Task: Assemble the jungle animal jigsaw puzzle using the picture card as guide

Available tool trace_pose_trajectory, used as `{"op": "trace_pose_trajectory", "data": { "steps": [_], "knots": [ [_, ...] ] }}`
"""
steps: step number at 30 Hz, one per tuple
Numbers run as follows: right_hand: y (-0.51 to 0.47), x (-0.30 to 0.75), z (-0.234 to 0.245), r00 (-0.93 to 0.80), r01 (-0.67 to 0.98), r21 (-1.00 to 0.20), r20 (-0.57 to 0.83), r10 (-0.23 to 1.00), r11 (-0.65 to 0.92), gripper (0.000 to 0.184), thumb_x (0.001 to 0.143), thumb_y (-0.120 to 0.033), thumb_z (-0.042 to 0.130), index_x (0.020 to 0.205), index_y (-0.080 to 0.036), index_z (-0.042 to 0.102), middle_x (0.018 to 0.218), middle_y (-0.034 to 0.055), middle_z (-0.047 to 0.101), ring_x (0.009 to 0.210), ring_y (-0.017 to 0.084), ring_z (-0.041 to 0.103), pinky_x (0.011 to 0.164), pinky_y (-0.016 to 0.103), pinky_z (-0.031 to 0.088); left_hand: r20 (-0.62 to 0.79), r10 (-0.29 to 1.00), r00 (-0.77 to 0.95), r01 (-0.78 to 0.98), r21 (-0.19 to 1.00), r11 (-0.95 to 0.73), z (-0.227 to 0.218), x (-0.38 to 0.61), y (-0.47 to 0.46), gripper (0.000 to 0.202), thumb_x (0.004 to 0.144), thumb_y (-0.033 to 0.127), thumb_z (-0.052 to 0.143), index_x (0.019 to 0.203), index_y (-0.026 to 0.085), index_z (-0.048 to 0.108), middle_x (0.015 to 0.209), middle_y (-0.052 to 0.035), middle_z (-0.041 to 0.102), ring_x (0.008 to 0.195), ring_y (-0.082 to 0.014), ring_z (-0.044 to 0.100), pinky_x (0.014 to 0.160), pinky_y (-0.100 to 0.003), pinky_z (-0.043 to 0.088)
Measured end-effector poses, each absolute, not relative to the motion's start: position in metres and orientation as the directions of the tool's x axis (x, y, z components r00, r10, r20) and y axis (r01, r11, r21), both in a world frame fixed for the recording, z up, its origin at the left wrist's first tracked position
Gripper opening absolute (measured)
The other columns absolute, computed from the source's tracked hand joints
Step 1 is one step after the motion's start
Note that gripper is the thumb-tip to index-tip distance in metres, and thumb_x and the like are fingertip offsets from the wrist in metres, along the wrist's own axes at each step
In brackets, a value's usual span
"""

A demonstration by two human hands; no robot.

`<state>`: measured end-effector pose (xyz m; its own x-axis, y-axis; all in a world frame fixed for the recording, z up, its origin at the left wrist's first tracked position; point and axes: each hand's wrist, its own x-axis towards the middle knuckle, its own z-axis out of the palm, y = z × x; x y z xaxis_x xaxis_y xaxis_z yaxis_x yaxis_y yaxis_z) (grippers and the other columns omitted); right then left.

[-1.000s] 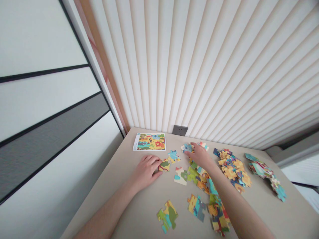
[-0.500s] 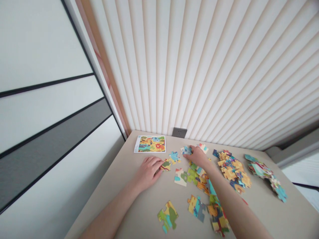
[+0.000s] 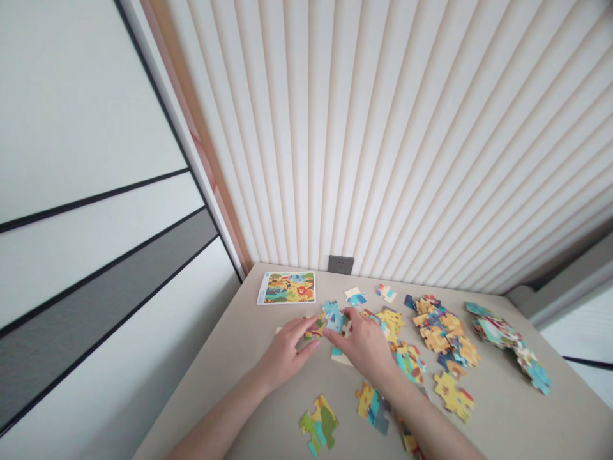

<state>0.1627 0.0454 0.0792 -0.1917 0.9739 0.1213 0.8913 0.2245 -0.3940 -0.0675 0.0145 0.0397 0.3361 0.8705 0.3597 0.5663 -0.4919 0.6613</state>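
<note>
Toward the far edge of the beige table [image 3: 507, 415], a blue jigsaw piece [image 3: 334, 317] stands out between both hands, its longer side pointing away from the person. The right hand [image 3: 364, 345] pinches it from the near right, while the open left hand [image 3: 287, 351] lies just beside it, slightly farther off.

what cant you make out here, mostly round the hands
- Head view: puzzle piece under the right hand, mostly hidden by that hand.
- Head view: piece beside the left hand, partly hidden by its fingers.
- Head view: lowest piece, hidden by the right forearm and cut off by the bottom edge.
- Head view: picture card details, too small.
</note>
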Motion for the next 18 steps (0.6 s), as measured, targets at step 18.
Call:
{"op": "trace_pose_trajectory", "data": {
  "steps": [18],
  "knots": [
    [0.039,0.15,0.085,-0.385,0.851,-0.39,-0.007,0.923,0.352,0.043,0.105,-0.047,0.046,0.079,-0.024,0.072,0.08,0.0064,0.078,0.079,0.022,0.075,0.07,0.028,0.048,0.177,0.925,0.335,0.663,0.653,-0.365,0.038,-0.073,-0.015,0.082,0.082,0.016,0.073,0.156,0.028,0.042,0.148,-0.0106,0.058,0.134,-0.0279,0.058,0.113,-0.045,0.05]
  ]
}}
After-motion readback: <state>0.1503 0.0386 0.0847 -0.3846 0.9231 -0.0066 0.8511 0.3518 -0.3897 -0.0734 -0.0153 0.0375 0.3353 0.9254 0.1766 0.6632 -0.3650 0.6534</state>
